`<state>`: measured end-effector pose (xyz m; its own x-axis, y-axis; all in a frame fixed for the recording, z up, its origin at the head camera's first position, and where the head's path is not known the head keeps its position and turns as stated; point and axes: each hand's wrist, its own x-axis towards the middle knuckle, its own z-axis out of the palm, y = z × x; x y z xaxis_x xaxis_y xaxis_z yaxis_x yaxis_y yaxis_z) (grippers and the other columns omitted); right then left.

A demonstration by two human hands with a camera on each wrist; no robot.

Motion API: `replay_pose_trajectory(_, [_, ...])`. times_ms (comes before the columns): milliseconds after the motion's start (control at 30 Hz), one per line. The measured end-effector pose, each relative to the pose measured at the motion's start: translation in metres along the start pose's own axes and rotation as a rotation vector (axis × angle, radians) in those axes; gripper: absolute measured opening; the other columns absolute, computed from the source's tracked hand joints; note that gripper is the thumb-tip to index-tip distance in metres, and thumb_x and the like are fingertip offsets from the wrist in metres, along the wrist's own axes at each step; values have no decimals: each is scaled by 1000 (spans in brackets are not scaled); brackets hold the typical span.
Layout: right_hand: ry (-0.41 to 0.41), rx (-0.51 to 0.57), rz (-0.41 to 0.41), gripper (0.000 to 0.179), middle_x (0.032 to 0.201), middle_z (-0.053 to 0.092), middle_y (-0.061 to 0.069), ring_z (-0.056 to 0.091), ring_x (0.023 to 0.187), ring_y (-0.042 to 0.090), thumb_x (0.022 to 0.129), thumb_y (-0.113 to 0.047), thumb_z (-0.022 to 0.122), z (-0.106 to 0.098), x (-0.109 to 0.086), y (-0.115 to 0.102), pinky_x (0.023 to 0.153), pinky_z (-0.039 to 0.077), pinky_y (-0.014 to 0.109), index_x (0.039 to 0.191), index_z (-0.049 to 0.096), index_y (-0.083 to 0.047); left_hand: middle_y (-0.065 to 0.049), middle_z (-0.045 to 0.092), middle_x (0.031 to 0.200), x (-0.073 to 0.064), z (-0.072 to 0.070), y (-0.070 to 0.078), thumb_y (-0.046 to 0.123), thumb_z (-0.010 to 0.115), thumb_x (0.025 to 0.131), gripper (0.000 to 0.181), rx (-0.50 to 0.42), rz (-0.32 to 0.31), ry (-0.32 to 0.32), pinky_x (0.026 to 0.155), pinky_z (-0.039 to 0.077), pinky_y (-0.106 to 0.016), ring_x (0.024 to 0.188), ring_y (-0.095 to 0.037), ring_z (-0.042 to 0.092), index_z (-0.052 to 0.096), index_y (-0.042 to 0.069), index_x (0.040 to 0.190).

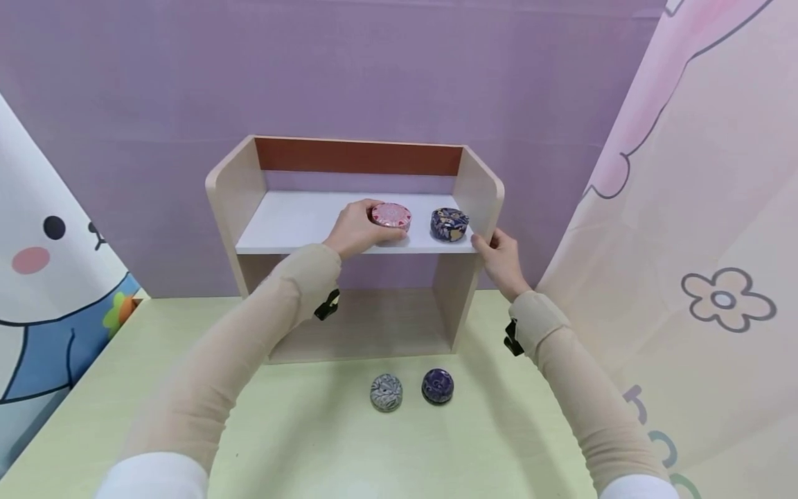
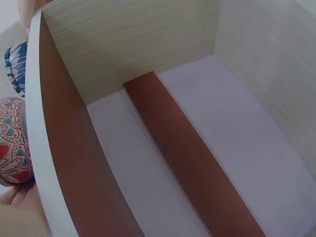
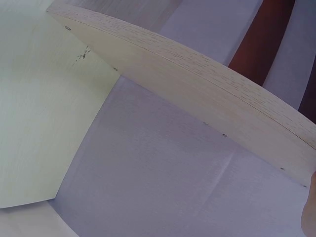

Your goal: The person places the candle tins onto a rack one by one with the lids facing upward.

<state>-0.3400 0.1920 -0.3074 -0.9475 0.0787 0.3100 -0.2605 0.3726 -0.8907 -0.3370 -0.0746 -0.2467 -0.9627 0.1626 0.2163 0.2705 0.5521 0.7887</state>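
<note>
My left hand (image 1: 357, 229) holds a round pink patterned tin (image 1: 391, 215) by its sides, over the front of the white upper board of a small wooden shelf (image 1: 287, 220). I cannot tell whether the tin's base touches the board. In the left wrist view the same tin (image 2: 14, 143) shows red and teal patterning. To its right stands a dark blue floral tin (image 1: 449, 224). My right hand (image 1: 503, 263) grips the front edge of the shelf's right side panel, thumb near the board's corner. The right wrist view shows only a sliver of that hand (image 3: 309, 210).
On the pale green table (image 1: 299, 430), in front of the shelf, sit a grey-white patterned tin (image 1: 386, 393) and a dark purple tin (image 1: 438, 386). A purple cloth (image 1: 374, 69) hangs behind. Printed curtains (image 1: 704, 208) stand at both sides.
</note>
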Motion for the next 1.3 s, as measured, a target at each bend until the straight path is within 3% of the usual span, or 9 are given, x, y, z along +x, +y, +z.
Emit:
replay_pose_trajectory(367, [0,2,3,41,119,58,17,55,101,21,91,-24,54,0,0,0,90,48,35,126,51,-2,-7,59,118,1,9,1,40,80,65,70,42,20,-3,95,43,-34,109,-21,52,55,9,123])
replay_pose_trajectory(733, [5,8,6,40,118,59,17,55,100,20,91,-24,54,0,-2,-2,89,48,34,123,53,-2,-8,58,120,3,8,0,41,80,65,73,51,7,-11,97,42,-35,111,-22,51,53,8,125])
replay_pose_trajectory(1300, [7,24,20,41,117,59,18,55,100,22,91,-23,55,1,-1,-2,90,48,35,125,52,-1,-9,59,115,5,4,8,36,77,70,66,81,-40,-101,94,43,-35,104,-22,52,53,4,123])
